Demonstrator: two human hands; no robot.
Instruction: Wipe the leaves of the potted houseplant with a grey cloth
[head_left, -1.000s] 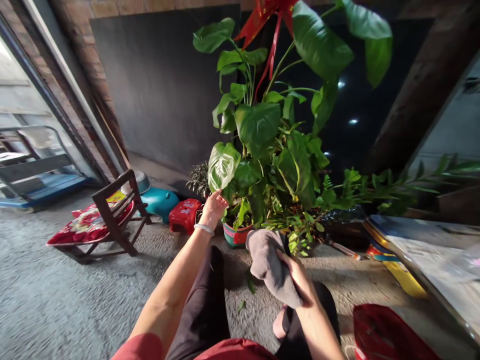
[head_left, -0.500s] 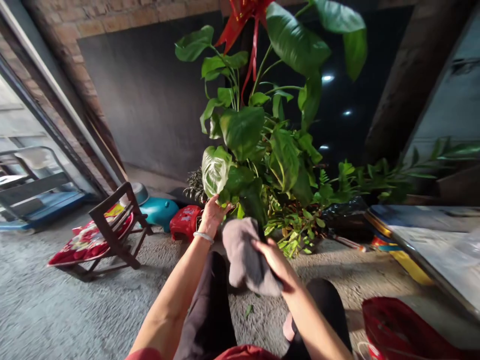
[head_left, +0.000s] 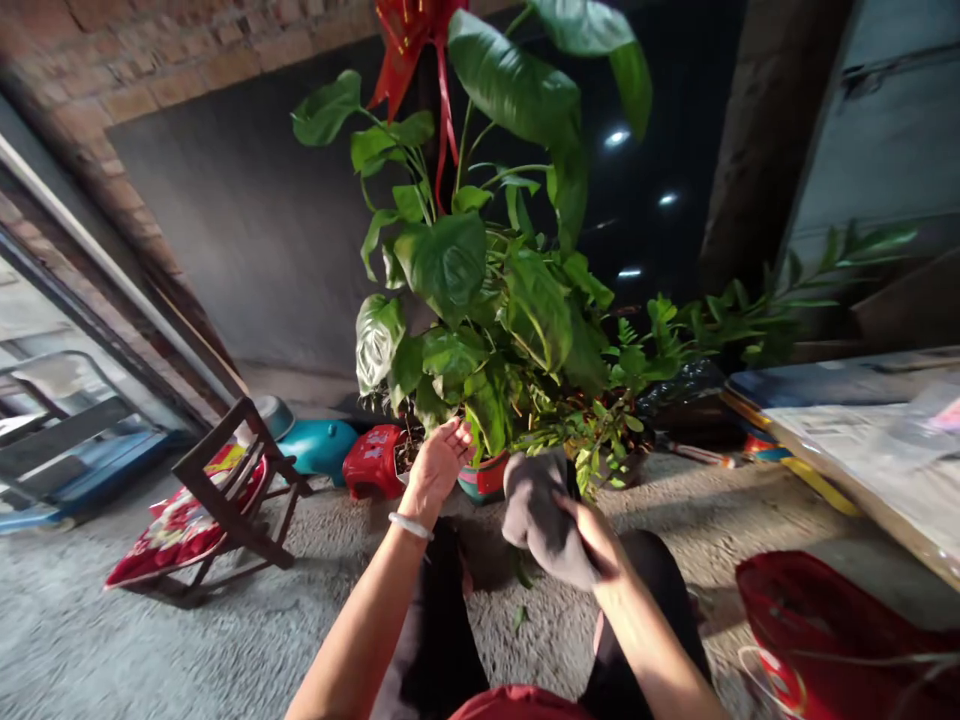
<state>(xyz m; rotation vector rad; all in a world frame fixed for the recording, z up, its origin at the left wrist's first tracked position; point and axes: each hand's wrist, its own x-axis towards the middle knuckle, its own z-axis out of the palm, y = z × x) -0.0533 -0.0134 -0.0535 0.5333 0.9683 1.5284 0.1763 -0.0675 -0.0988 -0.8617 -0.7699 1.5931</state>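
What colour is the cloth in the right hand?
The cloth in the right hand is grey, seen in the head view.

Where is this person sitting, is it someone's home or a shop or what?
Probably a home's entrance or covered porch, though a small shopfront is possible. A brick wall rises over rough concrete floor; a big potted plant, a low wooden chair and a red plastic stool stand about.

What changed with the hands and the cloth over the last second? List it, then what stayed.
The left hand let go of the pale leaf it was touching and dropped lower, palm open beneath the foliage. The right hand raised the grey cloth toward the plant, then brought it back down. Unchanged: the right grip on the cloth, and the pot, red stool and wooden chair stay put.
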